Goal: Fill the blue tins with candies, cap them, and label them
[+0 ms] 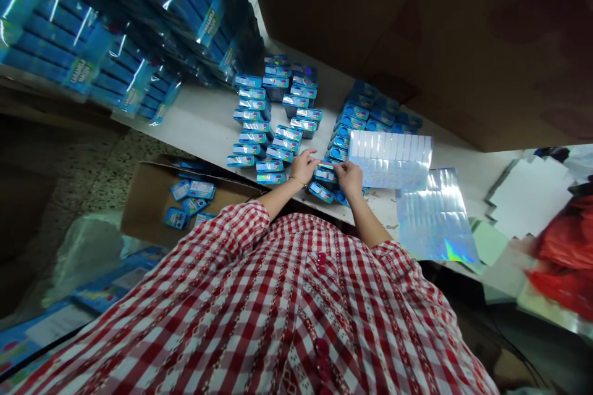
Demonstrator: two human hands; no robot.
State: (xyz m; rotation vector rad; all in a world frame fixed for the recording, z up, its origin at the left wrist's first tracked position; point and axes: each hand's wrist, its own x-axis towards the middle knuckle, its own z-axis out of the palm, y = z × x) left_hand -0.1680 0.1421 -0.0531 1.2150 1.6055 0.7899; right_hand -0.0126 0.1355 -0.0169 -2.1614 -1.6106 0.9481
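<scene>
One small blue box (326, 176) sits on the desk (204, 117) between the two hands, right by the fingertips. A thin strip (328, 164) lies across the gap at the far edge of this box, with one end by each hand. The left grip (303, 168) is on the left side of the strip, with its fingers bent in toward it. The right grip (350, 178) is on the other side, with its fingers curled at the strip's right end. It is too small to see if the fingers of either grip are pinched tight, so I cannot tell. A thin bracelet (298, 181) goes around the left wrist. Just past the left hand, many blue boxes (252, 105) stand in wavy rows. More blue boxes (354, 112) are bunched up behind the right hand. A white sticker sheet (390, 159) lies beside that hand, partly over a shiny silver sheet (433, 216). Farther right are white cards (532, 191) and a red bag (567, 247). To the left, below the desk, an open carton (143, 197) has a few loose blue boxes (199, 189) in it. Big wrapped packs (92, 55) are piled up at the far left. The person wears a red and white checked shirt (278, 308).
</scene>
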